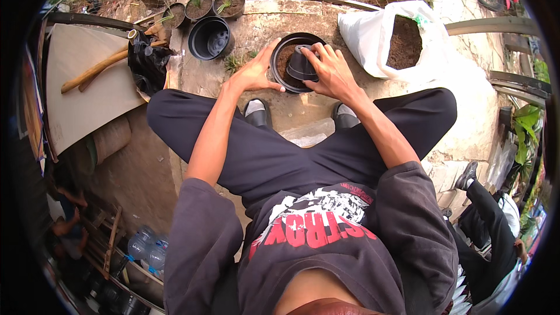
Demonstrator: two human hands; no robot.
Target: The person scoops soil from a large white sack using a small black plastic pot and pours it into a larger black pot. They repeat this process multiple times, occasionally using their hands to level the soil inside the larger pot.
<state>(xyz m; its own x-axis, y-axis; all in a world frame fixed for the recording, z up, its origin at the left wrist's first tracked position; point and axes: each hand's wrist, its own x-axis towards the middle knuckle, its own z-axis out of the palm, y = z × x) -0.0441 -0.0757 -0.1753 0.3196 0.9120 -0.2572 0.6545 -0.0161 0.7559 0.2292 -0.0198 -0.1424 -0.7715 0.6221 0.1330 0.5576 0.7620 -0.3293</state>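
Note:
A round black plastic pot [276,68] stands on the concrete before me, with brown soil [285,55] in it. Inside it, on the soil, is a smaller black plastic pot [299,64] that looks upside down and tilted. My right hand [334,70] grips this small pot, fingers over its far side and thumb at its near edge. My left hand [256,71] curves around the left side of the larger pot, fingers spread and holding nothing. Its thumb tip is close to the near rim; whether it touches I cannot tell.
An open white sack [365,37] of soil stands at right. At far left are an empty black pot [211,38] and several pots with small grass-like plants [197,5]. A wooden-handled tool [98,66] lies on a board [70,109]. Other people sit behind on both sides.

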